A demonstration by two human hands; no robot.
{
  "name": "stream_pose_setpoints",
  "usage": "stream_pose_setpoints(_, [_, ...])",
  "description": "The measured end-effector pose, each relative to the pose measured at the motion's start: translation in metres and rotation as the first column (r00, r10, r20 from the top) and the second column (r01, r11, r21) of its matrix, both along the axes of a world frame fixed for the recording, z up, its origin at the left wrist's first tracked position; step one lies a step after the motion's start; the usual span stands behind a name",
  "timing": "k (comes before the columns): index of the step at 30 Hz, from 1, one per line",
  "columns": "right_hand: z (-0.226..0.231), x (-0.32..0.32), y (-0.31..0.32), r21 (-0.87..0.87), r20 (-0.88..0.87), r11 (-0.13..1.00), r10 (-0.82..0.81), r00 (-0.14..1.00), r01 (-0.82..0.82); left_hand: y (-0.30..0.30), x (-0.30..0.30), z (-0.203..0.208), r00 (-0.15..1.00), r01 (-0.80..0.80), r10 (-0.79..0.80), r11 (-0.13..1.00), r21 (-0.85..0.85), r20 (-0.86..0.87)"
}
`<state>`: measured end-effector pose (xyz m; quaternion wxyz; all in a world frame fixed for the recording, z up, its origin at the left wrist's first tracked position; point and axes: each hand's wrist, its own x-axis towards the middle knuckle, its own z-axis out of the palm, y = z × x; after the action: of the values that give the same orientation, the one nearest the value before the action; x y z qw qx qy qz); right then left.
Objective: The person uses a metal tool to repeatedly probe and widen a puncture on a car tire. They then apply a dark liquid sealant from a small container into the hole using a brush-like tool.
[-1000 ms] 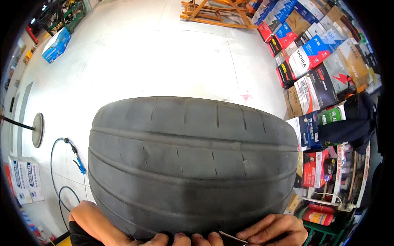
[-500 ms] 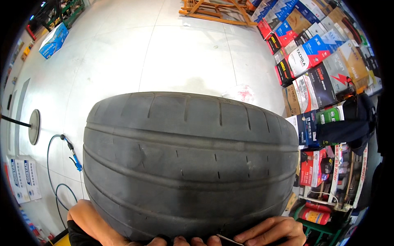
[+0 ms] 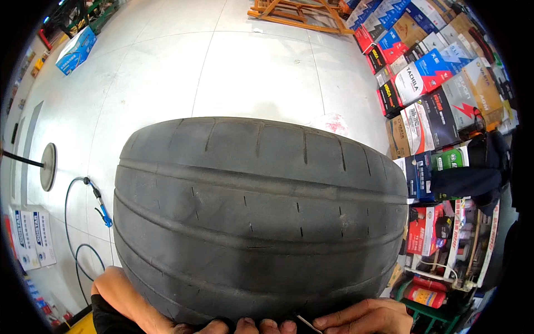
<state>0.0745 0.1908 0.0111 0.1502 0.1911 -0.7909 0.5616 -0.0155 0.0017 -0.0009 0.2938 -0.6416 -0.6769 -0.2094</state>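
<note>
A large black tyre [image 3: 261, 217] with worn tread fills the middle of the view, its tread face toward me. My left hand [image 3: 247, 326] reaches in from the lower left, the forearm along the tyre's side and the fingertips curled against its near lower edge. At the lower right, my right hand [image 3: 361, 318] has its fingers closed around a thin, pale, narrow strip or tool [image 3: 307, 323]. The strip's tip points toward the tyre beside my left fingertips. Its lower part and most of both palms are hidden or out of the picture.
Stacked battery boxes [image 3: 423, 78] line the right side, with a dark garment [image 3: 473, 178] over some. A blue air hose with a nozzle [image 3: 103, 214] lies on the floor to the left, near a round stand base [image 3: 49, 167]. A wooden frame [image 3: 300, 14] stands far ahead.
The tyre sits slightly higher in the picture as the view shifts a little. The pale strip at my right fingers has tilted more steeply. Both hands stay in nearly the same places.
</note>
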Motion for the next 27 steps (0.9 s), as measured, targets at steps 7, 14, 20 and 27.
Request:
stream_pose_setpoints(7, [0.013, -0.016, 0.004, 0.077, 0.080, 0.996, 0.033, 0.996, -0.040, -0.001, -0.002, 0.005, 0.999, -0.002, 0.000, 0.999, -0.041, -0.035])
stream_pose_setpoints(14, [0.013, -0.018, 0.006, 0.073, 0.129, 0.997, 0.021, 0.991, -0.031, 0.002, -0.005, 0.001, 0.994, -0.014, 0.011, 1.000, -0.026, -0.107])
stream_pose_setpoints(20, [0.015, -0.022, 0.006, 0.056, 0.139, 0.993, 0.094, 0.986, -0.103, -0.003, -0.001, 0.006, 0.991, -0.074, 0.066, 0.995, -0.062, -0.117])
stream_pose_setpoints(27, [0.008, -0.018, 0.009, -0.036, 0.153, 0.997, 0.075, 0.985, -0.070, 0.004, 0.011, -0.004, 0.978, -0.134, 0.124, 0.990, -0.049, -0.166])
